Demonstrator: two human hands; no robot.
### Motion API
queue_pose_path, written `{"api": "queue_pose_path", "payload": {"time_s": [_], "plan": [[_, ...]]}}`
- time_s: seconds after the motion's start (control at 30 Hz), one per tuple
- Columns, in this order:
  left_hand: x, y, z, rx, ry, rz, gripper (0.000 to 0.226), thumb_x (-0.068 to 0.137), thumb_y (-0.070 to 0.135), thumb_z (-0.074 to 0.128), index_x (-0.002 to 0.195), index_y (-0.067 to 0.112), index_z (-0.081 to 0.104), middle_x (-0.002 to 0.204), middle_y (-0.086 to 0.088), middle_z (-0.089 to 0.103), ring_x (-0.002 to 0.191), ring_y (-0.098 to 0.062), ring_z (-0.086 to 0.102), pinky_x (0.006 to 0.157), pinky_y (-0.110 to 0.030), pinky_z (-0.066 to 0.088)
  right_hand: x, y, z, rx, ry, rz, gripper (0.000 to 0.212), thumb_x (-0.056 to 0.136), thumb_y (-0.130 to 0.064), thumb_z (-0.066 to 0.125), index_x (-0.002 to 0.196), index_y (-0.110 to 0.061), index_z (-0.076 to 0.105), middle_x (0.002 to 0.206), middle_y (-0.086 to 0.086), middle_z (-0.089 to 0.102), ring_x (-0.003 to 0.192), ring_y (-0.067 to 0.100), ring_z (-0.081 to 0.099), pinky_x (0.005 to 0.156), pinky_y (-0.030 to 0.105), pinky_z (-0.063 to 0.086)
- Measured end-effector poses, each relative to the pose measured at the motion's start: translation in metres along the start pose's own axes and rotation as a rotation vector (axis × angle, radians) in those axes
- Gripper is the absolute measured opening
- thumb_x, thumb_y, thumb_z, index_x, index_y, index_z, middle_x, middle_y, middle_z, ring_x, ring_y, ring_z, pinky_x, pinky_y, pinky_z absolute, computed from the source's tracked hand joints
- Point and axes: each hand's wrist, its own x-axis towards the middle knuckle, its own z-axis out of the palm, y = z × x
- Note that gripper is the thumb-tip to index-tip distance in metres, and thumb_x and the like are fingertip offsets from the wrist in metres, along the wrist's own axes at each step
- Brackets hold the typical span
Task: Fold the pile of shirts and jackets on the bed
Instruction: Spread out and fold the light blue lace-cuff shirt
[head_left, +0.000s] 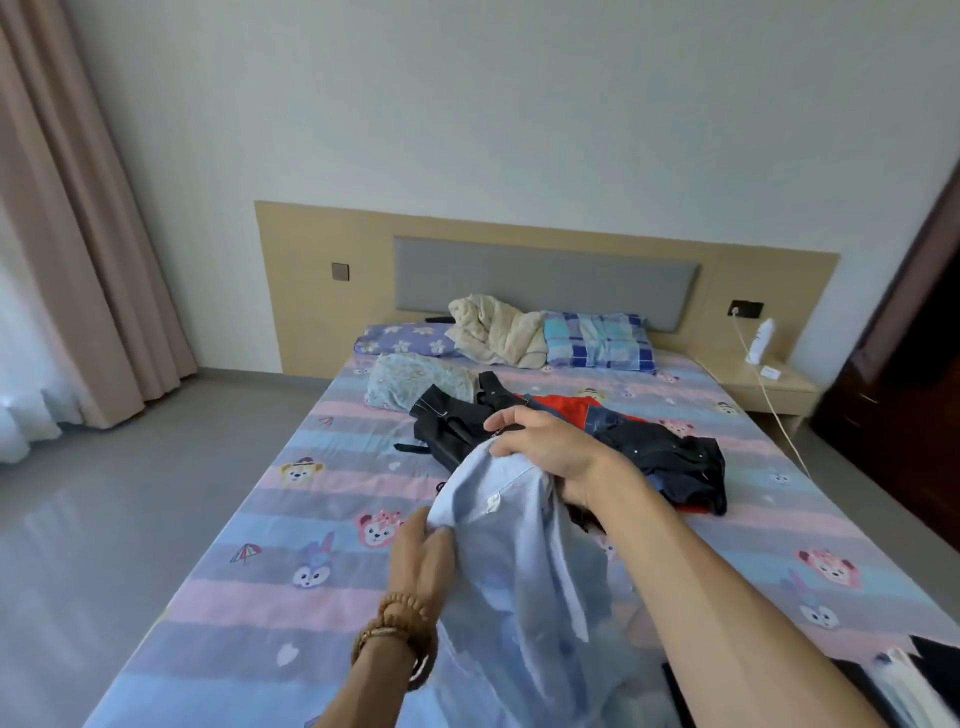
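**Light blue shirt lifted over the bed**

While both hands hold it up above the middle of the bed (322, 587), a light blue shirt (511, 561) hangs down toward the foot edge, its fabric bunched and draped. The right hand (540, 447) grips the shirt's upper part, near the collar, with curled fingers and the thumb stretched out above. The left hand (421, 545), lower and nearer the bed's left edge, pinches a fold of the same shirt; strings of wooden beads (397, 631) circle its wrist. A small white tag sits on the shirt near the collar, but any writing on it is too small to read.

Behind the hands, toward the head of the bed, lies the pile of clothes (623, 447): dark garments with a red one among them, spread loosely across the sheet's middle and right side. The sheet is striped in pink, blue and lilac and printed with cartoon bears and rabbits; no words show on it.

Along the head edge rest a flowered purple pillow (402, 339), a cream blanket (496, 330) crumpled between, and a blue checked pillow (597, 340). A small patterned cushion (415, 387) lies just in front of the purple pillow. On the bedside shelf (779, 387) at the right stands a white bottle (761, 340), its label unreadable, beside a cable plugged into the wall socket (746, 309).
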Motion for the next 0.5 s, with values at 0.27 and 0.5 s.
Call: {"api": "queue_pose_path", "payload": {"time_s": [0.27,0.5], "plan": [[0.016,0.060,-0.097,-0.069,-0.252,0.019,0.019,0.071,0.027,0.055,0.070,0.008,0.054,0.073,-0.010,0.051,0.076,-0.022,0.047,0.074,-0.040,0.040,-0.055,-0.028,0.006,-0.567,0.001,-0.117,0.030,0.069,-0.034,0.087,0.087,-0.025,0.065,0.079,-0.007,0.056,0.071,0.009,0.048,0.065,0.026,0.038],[0.013,0.083,-0.113,0.612,-0.458,0.388,0.048,0.076,0.025,0.076,0.111,0.023,0.042,0.086,0.008,0.052,0.074,-0.006,0.051,0.057,-0.015,0.036,-0.076,-0.057,0.020,-0.992,0.098,-0.174,0.049,0.069,-0.042,0.085,0.109,-0.030,0.060,0.118,-0.006,0.058,0.110,0.017,0.054,0.090,0.036,0.048]]}}
